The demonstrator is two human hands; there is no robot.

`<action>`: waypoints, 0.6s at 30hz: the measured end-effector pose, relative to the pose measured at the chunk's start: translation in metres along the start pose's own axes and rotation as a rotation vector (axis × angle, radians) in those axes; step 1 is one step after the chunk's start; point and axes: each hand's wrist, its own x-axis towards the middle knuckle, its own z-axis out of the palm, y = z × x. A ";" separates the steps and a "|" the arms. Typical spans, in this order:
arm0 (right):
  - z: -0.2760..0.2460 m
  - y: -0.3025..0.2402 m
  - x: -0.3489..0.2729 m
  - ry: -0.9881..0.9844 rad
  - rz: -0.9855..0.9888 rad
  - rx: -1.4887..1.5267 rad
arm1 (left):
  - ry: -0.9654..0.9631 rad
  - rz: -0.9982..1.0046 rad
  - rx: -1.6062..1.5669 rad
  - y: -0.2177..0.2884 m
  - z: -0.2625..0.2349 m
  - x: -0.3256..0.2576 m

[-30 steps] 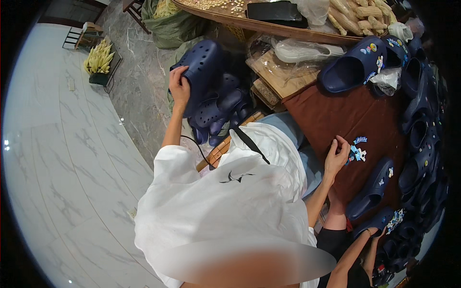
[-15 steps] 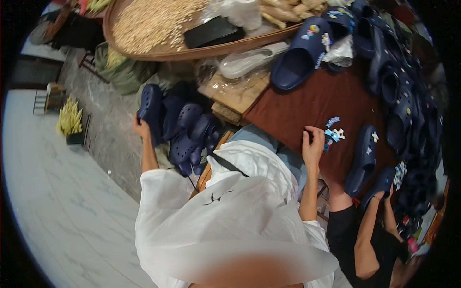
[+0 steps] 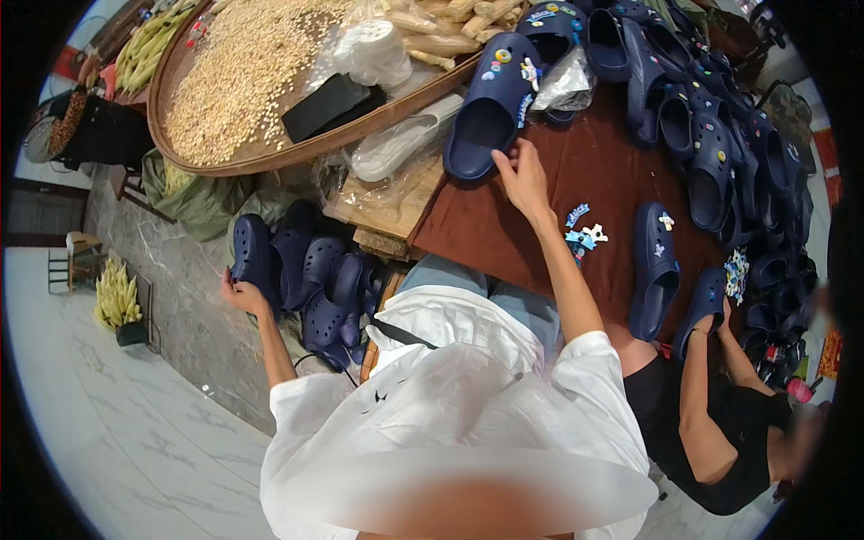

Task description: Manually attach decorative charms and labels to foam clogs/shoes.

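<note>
At the left, my left hand [image 3: 245, 295] is closed round the edge of a plain navy foam clog [image 3: 253, 252], held beside a heap of similar clogs [image 3: 319, 279]. My right hand [image 3: 524, 183] reaches over the brown cloth-covered table with thumb and fingers apart. Its fingertips are at the heel of a navy clog [image 3: 490, 108] with coloured charms on its strap; whether they press on it I cannot tell. Loose blue and white charms [image 3: 585, 234] lie on the cloth near my right forearm. Another decorated clog [image 3: 654, 270] rests farther right.
A round woven tray [image 3: 270, 165] of corn kernels and a black phone-like slab [image 3: 331, 108] is at the far left. A wrapped white shoe [image 3: 405, 144] lies below it. Many decorated clogs [image 3: 711, 171] crowd the right side. A co-worker's hands [image 3: 706, 324] hold a clog at the lower right.
My right hand has moved from beside the loose charms up and left to the charmed clog's heel. My left hand still holds its clog. The whole view has shifted.
</note>
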 end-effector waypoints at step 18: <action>-0.043 0.003 -0.117 0.014 0.153 -0.188 | -1.039 0.478 -0.782 0.358 0.057 -0.193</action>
